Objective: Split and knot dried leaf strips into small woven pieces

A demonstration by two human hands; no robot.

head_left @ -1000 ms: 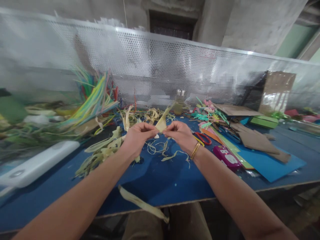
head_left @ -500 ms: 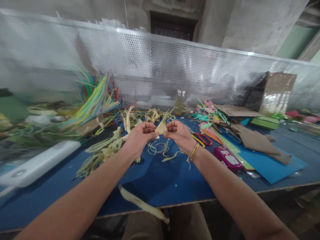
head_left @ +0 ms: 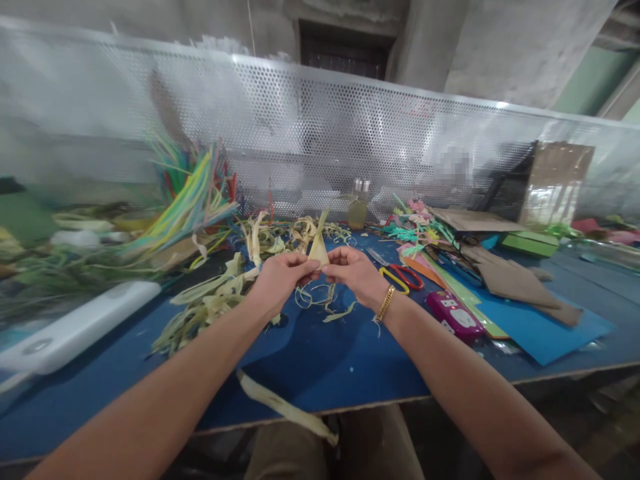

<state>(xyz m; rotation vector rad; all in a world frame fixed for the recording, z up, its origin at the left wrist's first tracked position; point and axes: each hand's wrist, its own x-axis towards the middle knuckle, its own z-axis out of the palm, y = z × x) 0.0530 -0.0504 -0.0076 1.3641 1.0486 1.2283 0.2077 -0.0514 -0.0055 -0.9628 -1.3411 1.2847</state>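
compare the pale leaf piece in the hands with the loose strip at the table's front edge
The held piece is pinched by the left hand and right hand; the loose strip lies untouched, one end past the table. The held piece widens toward the hands; the loose strip is long and narrow. Both are pale yellowish.

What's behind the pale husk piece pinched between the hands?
Dried husks lie on the blue table beyond the husk piece, with the perforated metal panel farther back. Whatever the piece, left hand and right hand cover cannot be seen.
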